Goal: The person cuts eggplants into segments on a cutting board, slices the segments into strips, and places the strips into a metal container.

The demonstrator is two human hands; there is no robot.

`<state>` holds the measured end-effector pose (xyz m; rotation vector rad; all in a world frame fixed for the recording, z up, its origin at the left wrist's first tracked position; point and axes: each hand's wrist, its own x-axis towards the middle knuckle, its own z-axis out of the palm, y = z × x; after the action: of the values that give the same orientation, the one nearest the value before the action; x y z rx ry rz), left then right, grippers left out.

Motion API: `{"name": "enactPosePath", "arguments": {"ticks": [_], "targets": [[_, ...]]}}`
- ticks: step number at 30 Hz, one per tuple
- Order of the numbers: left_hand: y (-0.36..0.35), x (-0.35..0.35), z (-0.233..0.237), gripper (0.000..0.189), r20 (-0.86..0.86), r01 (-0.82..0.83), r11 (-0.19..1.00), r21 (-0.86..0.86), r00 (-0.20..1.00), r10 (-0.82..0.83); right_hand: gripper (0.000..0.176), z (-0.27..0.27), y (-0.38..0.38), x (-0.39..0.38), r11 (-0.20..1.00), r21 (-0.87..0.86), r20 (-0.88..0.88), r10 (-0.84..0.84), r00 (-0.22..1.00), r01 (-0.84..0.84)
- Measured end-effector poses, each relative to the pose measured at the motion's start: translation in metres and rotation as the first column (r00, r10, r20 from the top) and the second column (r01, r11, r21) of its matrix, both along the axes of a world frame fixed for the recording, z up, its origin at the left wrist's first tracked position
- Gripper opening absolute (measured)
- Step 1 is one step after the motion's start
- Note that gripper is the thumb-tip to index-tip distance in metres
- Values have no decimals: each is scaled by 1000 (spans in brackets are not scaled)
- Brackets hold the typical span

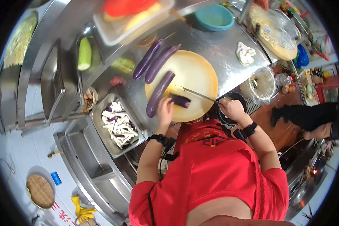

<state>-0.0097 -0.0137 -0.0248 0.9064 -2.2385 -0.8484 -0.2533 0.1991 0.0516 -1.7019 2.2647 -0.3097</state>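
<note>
In my right hand point(231, 109) is a kitchen knife point(201, 95), its blade pointing left across the round cutting board point(203, 71). My left hand point(165, 111) rests on the board's near left part, fingers curled against the left end of a short cut eggplant piece point(181, 101). Beside that hand lies a whole purple eggplant point(160, 92). Another eggplant point(161, 64) overlaps the board's far left rim, and a third eggplant point(147, 58) lies just left of it on the steel counter. A metal pan point(137, 141) to the left holds cut eggplant strips point(120, 126).
A teal basin point(214, 17) and a white cloth point(245, 53) are on the counter point(224, 45). A lined bin point(258, 84) stands at right. Steel sinks point(90, 150) are at lower left. A person's dark-clothed leg point(305, 116) shows at right. A plastic tub point(128, 19) sits above.
</note>
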Motion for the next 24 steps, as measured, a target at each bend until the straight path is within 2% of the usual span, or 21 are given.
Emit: {"name": "enactPosePath", "arguments": {"ticks": [1,2,3,5,6,7,9,12,15,16,18,22,24], "targets": [[3,-3,0,24,-28,-44,999,28,999,45,21,0,-7,2,1000,4,-2,23,1000,-23],[8,-6,0,25,-15,-107,982,154,994,111,21,-1,-13,4,999,-29,10,45,999,-45],[12,-7,-4,25,-16,-124,979,161,992,128,21,2,-20,7,996,-59,22,66,998,-64],[17,-9,-13,26,-97,-171,965,198,976,193,21,12,-29,9,994,-27,22,105,994,-105],[21,-13,-20,28,-230,-201,944,261,937,263,21,19,-33,11,992,-3,25,129,991,-129],[22,-12,-25,28,-229,-208,940,270,934,273,21,24,-37,12,990,6,25,138,990,-138],[23,-10,-28,28,-172,-251,962,105,949,266,21,30,-45,14,981,19,16,191,982,-191],[26,-13,-21,27,-125,-286,956,70,948,293,21,33,-51,17,975,74,0,210,978,-210],[24,-11,-26,27,-64,-278,952,129,956,288,22,37,-56,17,964,158,-3,217,976,-214],[24,-12,-28,27,-64,-279,951,132,955,289,22,38,-59,17,963,161,-3,219,976,-215],[23,-13,-31,27,-115,-270,963,-3,957,268,22,42,-64,18,953,196,-4,234,972,-229],[24,-14,-32,26,-121,-274,961,34,953,276,23,54,-80,21,929,289,-13,244,970,-230],[23,-14,-32,29,-150,-257,966,-23,956,251,23,53,-88,22,908,359,42,216,975,-217]]}}
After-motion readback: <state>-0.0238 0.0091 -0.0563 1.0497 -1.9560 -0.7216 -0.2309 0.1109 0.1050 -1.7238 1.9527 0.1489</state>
